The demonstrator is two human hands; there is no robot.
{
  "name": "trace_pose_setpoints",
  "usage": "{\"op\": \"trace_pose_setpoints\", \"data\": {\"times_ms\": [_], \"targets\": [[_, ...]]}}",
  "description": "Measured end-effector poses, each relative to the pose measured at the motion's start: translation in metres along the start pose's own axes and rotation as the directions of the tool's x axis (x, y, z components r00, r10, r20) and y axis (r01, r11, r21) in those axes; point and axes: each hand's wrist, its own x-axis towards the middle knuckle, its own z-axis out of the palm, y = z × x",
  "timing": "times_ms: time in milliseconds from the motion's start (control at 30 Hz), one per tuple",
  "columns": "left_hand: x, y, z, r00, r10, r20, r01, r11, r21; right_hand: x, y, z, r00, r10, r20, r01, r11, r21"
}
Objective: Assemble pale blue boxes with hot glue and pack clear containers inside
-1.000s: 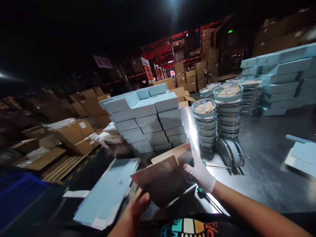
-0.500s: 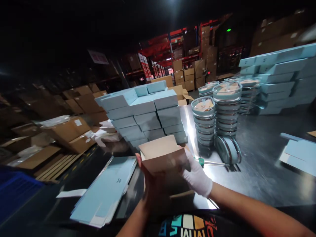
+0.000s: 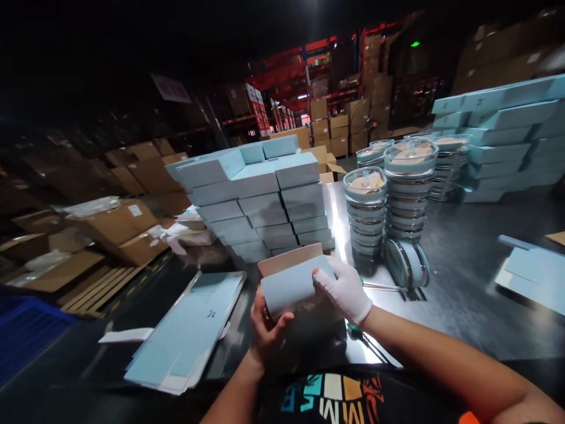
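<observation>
Both my hands hold a light blue carton (image 3: 291, 285) with a brown inner side, partly folded, above the near edge of the steel table (image 3: 463, 294). My bare left hand (image 3: 267, 330) grips its lower left corner, thumb on the blue face. My right hand (image 3: 344, 290), in a white glove, clasps its right edge from above. Behind the carton rises a pile of closed blue boxes (image 3: 260, 200). To the left lies a stack of flat blue carton blanks (image 3: 189, 330).
Stacks of round clear-lidded tins (image 3: 388, 200) stand mid-table, one tin (image 3: 406, 263) leaning on edge. A green-handled screwdriver (image 3: 375, 285) lies beside them. More blue boxes (image 3: 507, 141) are piled at the far right, flat blanks (image 3: 529, 277) at the right edge. Brown shipping cartons (image 3: 119, 227) sit at left.
The carton has been turned over between my hands: the brown inside faced me before, and the blue outside faces me now. My left hand has moved up onto its lower left corner.
</observation>
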Motion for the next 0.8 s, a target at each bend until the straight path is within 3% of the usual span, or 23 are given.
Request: {"op": "trace_pose_setpoints", "data": {"times_ms": [100, 200, 333, 433, 500, 600, 633, 800], "targets": [[0.003, 0.002, -0.002, 0.961, 0.255, -0.108, -0.246, 0.965, 0.090, -0.005, -0.005, 0.002, 0.998, -0.061, -0.035, 0.062, 0.998, 0.030], [0.009, 0.009, -0.006, 0.883, 0.460, -0.096, -0.432, 0.876, 0.214, -0.010, -0.003, 0.002, 0.999, -0.042, 0.002, 0.041, 0.990, 0.132], [0.008, 0.016, 0.000, 0.844, 0.532, -0.061, -0.512, 0.835, 0.200, -0.012, 0.008, 0.008, 0.991, -0.006, -0.136, 0.013, 0.999, 0.053], [0.001, 0.016, 0.008, 0.767, 0.605, -0.213, -0.586, 0.796, 0.148, -0.014, 0.017, 0.016, 0.971, -0.094, -0.218, 0.098, 0.995, 0.005], [-0.002, 0.013, 0.010, 0.732, 0.647, -0.213, -0.628, 0.762, 0.156, -0.013, 0.019, 0.018, 0.967, -0.155, -0.204, 0.167, 0.985, 0.040], [-0.003, 0.010, 0.003, 0.729, 0.683, -0.047, -0.649, 0.711, 0.271, -0.006, 0.022, 0.007, 0.974, -0.181, -0.139, 0.184, 0.983, 0.010], [-0.002, 0.011, -0.001, 0.735, 0.677, -0.038, -0.637, 0.709, 0.302, -0.004, 0.026, 0.000, 0.979, -0.169, -0.110, 0.166, 0.985, -0.044], [0.006, 0.028, -0.019, 0.829, 0.488, -0.272, -0.444, 0.871, 0.209, -0.006, 0.071, -0.034, 0.998, -0.057, -0.027, 0.047, 0.954, -0.297]]}}
